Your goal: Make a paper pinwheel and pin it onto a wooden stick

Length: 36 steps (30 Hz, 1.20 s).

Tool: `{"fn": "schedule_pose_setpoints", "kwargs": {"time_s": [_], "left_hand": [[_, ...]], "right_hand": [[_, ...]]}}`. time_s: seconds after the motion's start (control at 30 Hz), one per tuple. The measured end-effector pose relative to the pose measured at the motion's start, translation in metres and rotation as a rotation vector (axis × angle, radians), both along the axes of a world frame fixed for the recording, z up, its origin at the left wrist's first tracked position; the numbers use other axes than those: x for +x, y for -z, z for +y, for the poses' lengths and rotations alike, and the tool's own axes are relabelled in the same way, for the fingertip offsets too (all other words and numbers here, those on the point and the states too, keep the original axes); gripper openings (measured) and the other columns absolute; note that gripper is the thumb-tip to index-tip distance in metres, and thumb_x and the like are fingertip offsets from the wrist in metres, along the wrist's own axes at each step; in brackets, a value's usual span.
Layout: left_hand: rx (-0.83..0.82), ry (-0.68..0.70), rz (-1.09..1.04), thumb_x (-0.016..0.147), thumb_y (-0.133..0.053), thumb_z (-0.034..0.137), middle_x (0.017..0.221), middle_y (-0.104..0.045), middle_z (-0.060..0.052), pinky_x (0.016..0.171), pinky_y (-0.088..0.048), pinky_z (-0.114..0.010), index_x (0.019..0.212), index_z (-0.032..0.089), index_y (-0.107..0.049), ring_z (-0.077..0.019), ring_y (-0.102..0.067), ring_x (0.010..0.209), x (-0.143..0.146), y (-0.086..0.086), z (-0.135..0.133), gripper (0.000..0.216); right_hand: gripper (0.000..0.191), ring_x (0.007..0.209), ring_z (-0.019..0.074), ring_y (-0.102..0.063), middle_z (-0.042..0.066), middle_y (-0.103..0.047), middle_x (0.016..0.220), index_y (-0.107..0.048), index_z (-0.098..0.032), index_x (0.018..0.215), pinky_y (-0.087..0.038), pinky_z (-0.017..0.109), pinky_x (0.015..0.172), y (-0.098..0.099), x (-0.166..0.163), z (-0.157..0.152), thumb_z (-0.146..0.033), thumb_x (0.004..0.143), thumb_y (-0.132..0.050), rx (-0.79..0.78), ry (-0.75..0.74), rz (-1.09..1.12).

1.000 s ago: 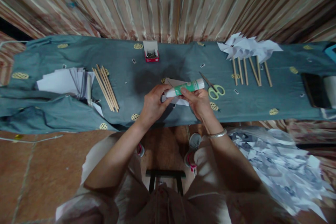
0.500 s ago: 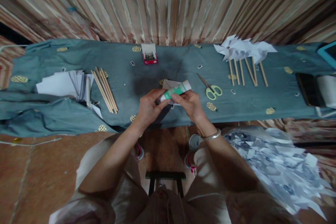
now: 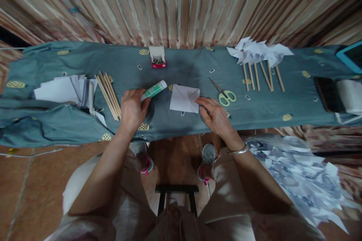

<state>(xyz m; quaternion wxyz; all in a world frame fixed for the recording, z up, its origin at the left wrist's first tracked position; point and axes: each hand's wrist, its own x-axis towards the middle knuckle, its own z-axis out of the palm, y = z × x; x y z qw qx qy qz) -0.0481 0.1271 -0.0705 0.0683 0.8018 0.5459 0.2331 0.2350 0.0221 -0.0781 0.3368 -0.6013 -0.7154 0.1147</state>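
My 2 hands are apart. Paper (image 3: 184, 99) lies left of the scissors (image 3: 223, 92); my right hand (image 3: 214, 116), nearer, touches its right edge, pinch not determinable. Farther left, my left hand (image 3: 132, 108) grips the glue stick (image 3: 154, 90), long axis slanting away rightward.

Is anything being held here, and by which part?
The left hand holds the green glue stick by its near end. The right hand touches the white paper at its right edge; whether it grips cannot be told.
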Motion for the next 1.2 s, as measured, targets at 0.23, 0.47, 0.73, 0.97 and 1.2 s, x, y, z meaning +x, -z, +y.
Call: {"fn": "schedule_pose_setpoints", "kwargs": {"time_s": [0.23,0.47,0.73,0.97,1.2], "left_hand": [[0.146,0.502,0.03,0.094,-0.063,0.038,0.124,-0.069,-0.014,0.093,-0.047,-0.044,0.122,0.015,-0.062,-0.0315,-0.059,0.116,0.059,0.0,-0.036,0.037],[0.152,0.58,0.099,0.094,-0.064,0.028,0.099,-0.072,-0.01,0.079,-0.049,-0.037,0.104,0.014,-0.068,-0.026,-0.063,0.095,0.088,0.01,-0.044,0.018],[0.28,0.604,0.095,0.099,-0.054,0.022,0.092,-0.072,-0.007,0.079,-0.052,-0.031,0.098,0.013,-0.069,-0.0217,-0.062,0.088,0.09,0.013,-0.039,0.017],[0.167,0.594,0.012,0.102,-0.048,0.023,0.09,-0.071,-0.008,0.076,-0.054,-0.029,0.098,0.013,-0.069,-0.0199,-0.064,0.087,0.085,0.01,-0.05,0.024],[0.079,0.663,-0.092,0.1,-0.051,0.02,0.096,-0.072,-0.008,0.08,-0.056,-0.031,0.102,0.012,-0.067,-0.0199,-0.063,0.09,0.078,0.009,-0.067,0.018]], "right_hand": [[0.035,0.116,0.0273,-0.065,0.013,-0.073,0.123,-0.07,-0.018,0.118,-0.052,0.05,0.103,0.003,0.002,-0.002,-0.014,0.092,-0.046,-0.011,-0.002,0.001],[0.035,0.115,0.0261,-0.066,0.011,-0.073,0.122,-0.071,-0.021,0.115,-0.052,0.049,0.103,0.004,0.003,0.0,-0.013,0.091,-0.046,-0.03,0.011,0.046],[0.032,0.114,0.0254,-0.067,0.01,-0.074,0.121,-0.071,-0.022,0.113,-0.052,0.047,0.103,0.002,0.005,-0.001,-0.015,0.091,-0.048,-0.051,0.001,0.103],[0.022,0.114,0.0246,-0.066,0.007,-0.074,0.12,-0.074,-0.026,0.107,-0.053,0.044,0.102,0.005,0.003,-0.007,-0.024,0.086,-0.07,-0.086,0.048,0.323],[0.005,0.109,0.024,-0.066,0.003,-0.075,0.116,-0.077,-0.028,0.087,-0.051,0.047,0.1,0.007,-0.007,-0.015,-0.025,0.084,-0.075,-0.095,0.038,0.364]]}}
